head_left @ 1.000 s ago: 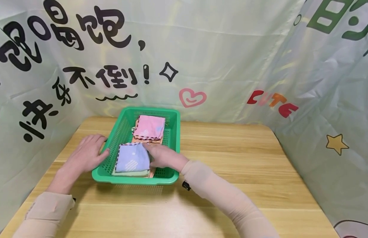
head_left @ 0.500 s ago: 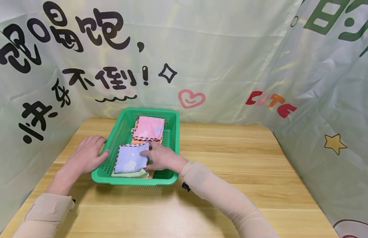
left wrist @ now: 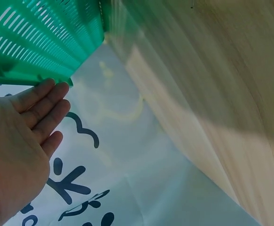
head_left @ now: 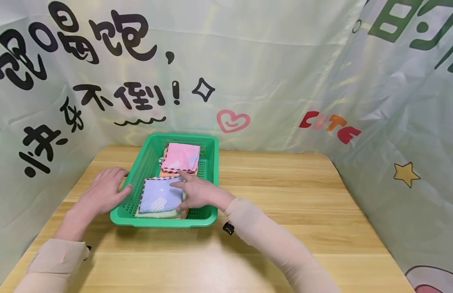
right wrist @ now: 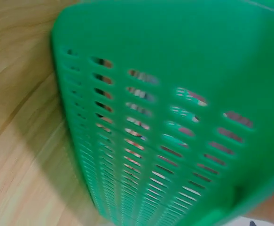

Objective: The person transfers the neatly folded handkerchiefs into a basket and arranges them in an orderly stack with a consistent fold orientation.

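Note:
A green slotted plastic basket (head_left: 215,162) holds two stacks of folded cloths. On the front stack lies a light blue towel (head_left: 158,195) with a striped edge, a pale green cloth (head_left: 157,214) showing beneath it. Behind it a pink towel (head_left: 180,156) tops the other stack, over an orange cloth (head_left: 168,173). My right hand (head_left: 201,191) reaches over the basket's right wall, fingers spread at the blue towel's right edge. My left hand (head_left: 103,189) rests at the left rim, its fingers straight against the rim in the left wrist view. Only the basket wall (right wrist: 151,37) shows in the right wrist view.
The basket stands at the back left of a wooden table (head_left: 285,203). A printed white curtain (head_left: 277,73) closes off the back and both sides, close behind the basket.
My right hand's fingers have come up from beside the blue towel and spread over its right edge. My left hand stays at the rim. The head view has shifted slightly.

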A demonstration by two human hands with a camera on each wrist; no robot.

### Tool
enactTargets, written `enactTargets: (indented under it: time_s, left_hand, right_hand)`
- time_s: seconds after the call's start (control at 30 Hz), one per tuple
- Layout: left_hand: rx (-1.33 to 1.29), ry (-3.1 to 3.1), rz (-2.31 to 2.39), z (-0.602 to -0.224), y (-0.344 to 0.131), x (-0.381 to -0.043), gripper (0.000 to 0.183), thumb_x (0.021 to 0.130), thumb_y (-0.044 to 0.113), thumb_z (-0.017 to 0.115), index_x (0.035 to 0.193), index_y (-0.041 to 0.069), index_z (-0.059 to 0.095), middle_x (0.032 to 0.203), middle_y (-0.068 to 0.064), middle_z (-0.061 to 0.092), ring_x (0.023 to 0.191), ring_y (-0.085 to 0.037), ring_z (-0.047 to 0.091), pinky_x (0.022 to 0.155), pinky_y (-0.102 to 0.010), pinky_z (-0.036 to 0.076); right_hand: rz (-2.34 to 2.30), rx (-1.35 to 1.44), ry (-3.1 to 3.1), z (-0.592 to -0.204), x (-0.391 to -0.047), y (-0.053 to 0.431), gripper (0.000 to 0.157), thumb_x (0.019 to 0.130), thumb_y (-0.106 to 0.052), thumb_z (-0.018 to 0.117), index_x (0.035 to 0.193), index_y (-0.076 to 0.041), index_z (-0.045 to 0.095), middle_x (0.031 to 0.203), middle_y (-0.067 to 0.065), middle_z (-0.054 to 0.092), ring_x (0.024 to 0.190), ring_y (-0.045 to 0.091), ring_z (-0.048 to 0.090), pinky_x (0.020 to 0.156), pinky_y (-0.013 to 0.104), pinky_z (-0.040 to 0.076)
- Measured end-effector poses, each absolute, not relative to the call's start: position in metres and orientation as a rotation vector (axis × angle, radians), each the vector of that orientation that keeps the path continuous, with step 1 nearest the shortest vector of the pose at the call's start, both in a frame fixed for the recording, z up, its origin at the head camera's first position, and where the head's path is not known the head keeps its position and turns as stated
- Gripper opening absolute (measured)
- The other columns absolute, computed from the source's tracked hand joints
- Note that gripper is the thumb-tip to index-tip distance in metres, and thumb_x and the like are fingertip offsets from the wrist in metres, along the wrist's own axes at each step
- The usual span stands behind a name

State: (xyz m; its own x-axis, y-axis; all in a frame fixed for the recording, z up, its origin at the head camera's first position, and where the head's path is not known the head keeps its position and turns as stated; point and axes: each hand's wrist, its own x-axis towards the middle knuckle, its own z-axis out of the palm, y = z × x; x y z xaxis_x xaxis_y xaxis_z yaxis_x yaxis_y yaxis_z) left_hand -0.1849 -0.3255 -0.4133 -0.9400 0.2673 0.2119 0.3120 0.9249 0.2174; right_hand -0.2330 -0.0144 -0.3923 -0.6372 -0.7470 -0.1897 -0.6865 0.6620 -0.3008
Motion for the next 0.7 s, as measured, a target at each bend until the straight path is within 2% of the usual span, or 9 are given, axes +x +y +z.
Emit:
enactTargets:
  time_s: [0.13,0.3,0.57,0.7]
  left_hand:
    - [-0.411,-2.933,-0.411,-0.412,-0.328,-0.184,0.058,0.105,0.036,0.052,0.138,-0.012,0.052,0.140,-0.034,0.051,0.135,-0.055,0.039,0.115,-0.073,0.025]
    - [-0.344,-2.985,-0.428,-0.410,-0.329,-0.184,0.072,0.108,0.050,0.045,0.148,-0.010,0.044,0.150,-0.037,0.043,0.140,-0.058,0.033,0.116,-0.076,0.020]
    - [-0.275,-3.020,-0.420,-0.410,-0.332,-0.181,0.083,0.107,0.057,0.041,0.159,-0.007,0.030,0.156,-0.037,0.035,0.142,-0.060,0.029,0.115,-0.076,0.018]
    - [-0.258,-2.996,-0.391,-0.409,-0.335,-0.176,0.084,0.107,0.057,0.041,0.160,-0.006,0.026,0.159,-0.036,0.031,0.143,-0.060,0.028,0.115,-0.077,0.018]
  right_hand:
    - [-0.410,-1.203,2.591,-0.385,-0.231,-0.005,0.079,0.095,-0.047,0.074,0.161,-0.023,0.040,0.174,0.007,0.016,0.157,0.029,0.025,0.126,0.045,0.030]
    - [-0.557,-1.262,2.701,-0.381,-0.229,0.015,0.072,0.101,-0.048,0.064,0.162,-0.019,0.038,0.173,0.004,0.021,0.157,0.029,0.024,0.127,0.051,0.025]
    - [-0.727,-1.049,2.996,-0.383,-0.227,0.068,0.070,0.107,-0.052,0.049,0.164,-0.016,0.032,0.172,0.005,0.020,0.157,0.035,0.023,0.128,0.057,0.015]
    - [-0.712,-0.940,3.125,-0.384,-0.230,0.100,0.070,0.107,-0.050,0.048,0.164,-0.012,0.031,0.171,0.009,0.022,0.155,0.040,0.025,0.126,0.062,0.015]
